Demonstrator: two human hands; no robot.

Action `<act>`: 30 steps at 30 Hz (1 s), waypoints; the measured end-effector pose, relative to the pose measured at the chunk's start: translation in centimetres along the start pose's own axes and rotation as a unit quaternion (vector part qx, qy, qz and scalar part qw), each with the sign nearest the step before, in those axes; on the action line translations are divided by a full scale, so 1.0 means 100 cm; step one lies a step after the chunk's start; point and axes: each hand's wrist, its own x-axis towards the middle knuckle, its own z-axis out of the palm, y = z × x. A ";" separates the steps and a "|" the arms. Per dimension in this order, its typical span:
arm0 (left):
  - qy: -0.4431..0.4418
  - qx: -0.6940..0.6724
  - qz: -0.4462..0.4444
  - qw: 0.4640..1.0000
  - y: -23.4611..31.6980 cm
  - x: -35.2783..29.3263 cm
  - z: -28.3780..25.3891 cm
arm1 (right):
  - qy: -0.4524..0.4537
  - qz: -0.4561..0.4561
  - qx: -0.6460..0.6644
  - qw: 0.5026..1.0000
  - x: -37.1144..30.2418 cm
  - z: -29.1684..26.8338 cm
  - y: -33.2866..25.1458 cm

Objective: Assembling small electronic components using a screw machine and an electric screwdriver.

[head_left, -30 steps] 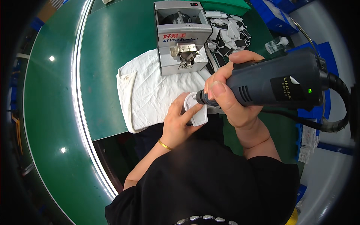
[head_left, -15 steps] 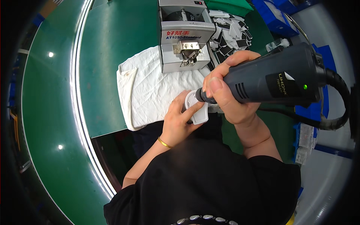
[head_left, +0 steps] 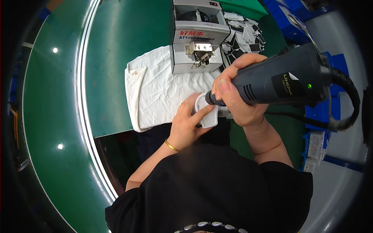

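My right hand [head_left: 237, 91] is closed around a black electric screwdriver [head_left: 278, 81] with a small green light near its cable end. Its ribbed nose points left and down into a white plastic housing [head_left: 210, 119], rounded at one end. The bit's tip is hidden inside the housing. My left hand [head_left: 188, 122], with a gold bangle at the wrist, grips that housing from the left, its fingers wrapped about the rim. Both hands are at the front edge of a white cloth [head_left: 159, 89]. Beyond them stands a grey screw feeder [head_left: 198, 58] with a metal pick-up bracket at its front.
A heap of white and black flat plastic parts [head_left: 246, 37] lies right of the feeder. Blue bins [head_left: 289, 23] line the right side. A thick black cable [head_left: 347, 91] loops from the screwdriver's rear. On the left, a white strip [head_left: 79, 77] edges the green table [head_left: 110, 77].
The view has shifted slightly, so the feeder and cloth appear farther right. My hands keep the same grip, with the screwdriver's nose still in the housing.
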 end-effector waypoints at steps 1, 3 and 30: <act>-0.005 -0.002 0.000 1.000 0.000 0.000 0.000 | 0.000 -0.005 0.002 1.000 0.002 -0.002 0.000; -0.008 0.000 0.005 1.000 0.001 -0.001 0.002 | -0.019 0.031 -0.002 0.999 0.005 -0.010 -0.001; 0.165 0.070 -0.159 0.971 -0.014 0.007 -0.122 | 0.320 0.276 -0.124 0.898 -0.027 -0.298 0.252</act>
